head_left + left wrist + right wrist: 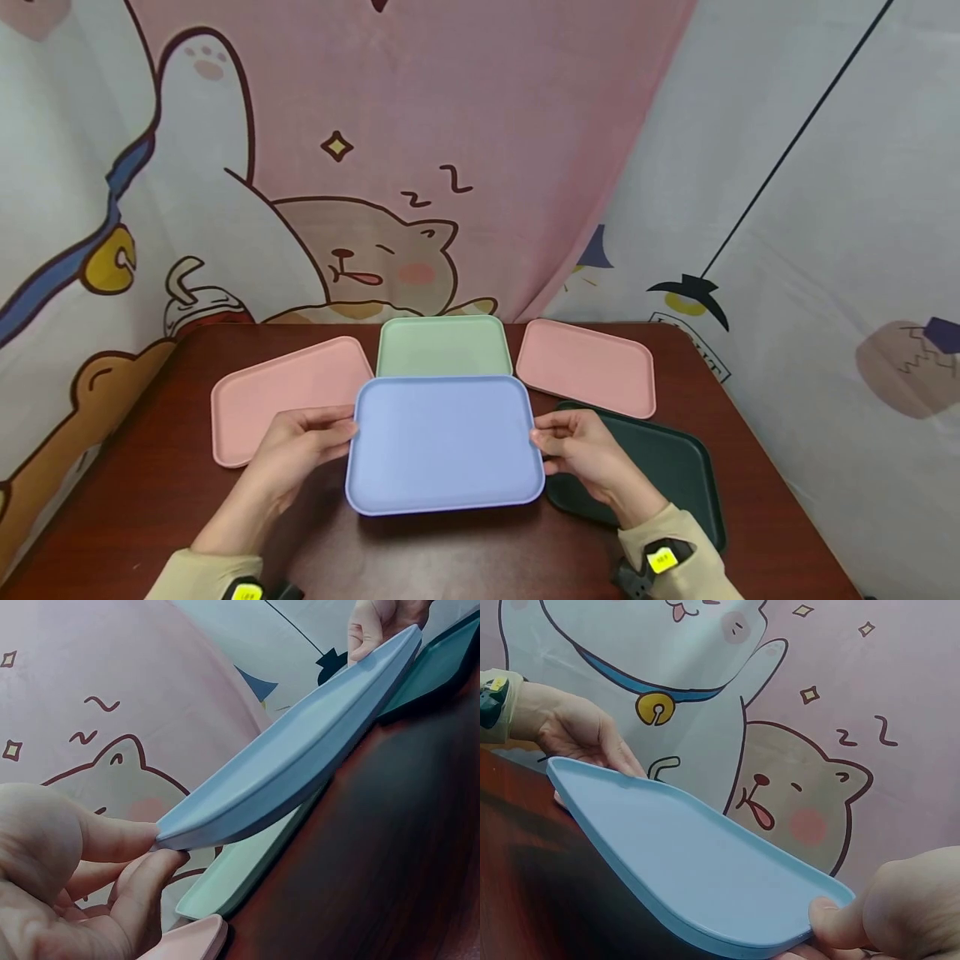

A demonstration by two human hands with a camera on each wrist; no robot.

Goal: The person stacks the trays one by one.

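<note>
A blue rectangular tray (446,446) is held up above the table between both hands. At its left edge my left hand (303,446) pinches the rim, thumb on top and fingers beneath, as the left wrist view shows on the tray (277,772). My right hand (588,458) grips the opposite short edge; in the right wrist view its thumb lies over the rim of the tray (690,855). Behind the blue tray lies a light green tray (444,346), partly covered by it. A dark green tray (667,471) sits beneath and beyond the right hand.
One pink tray (292,392) lies at the left, partly behind the left hand. A second pink tray (588,367) is at the back right, touching or overlapping the dark green one. The brown table (450,567) ends at a cartoon-printed curtain (525,125).
</note>
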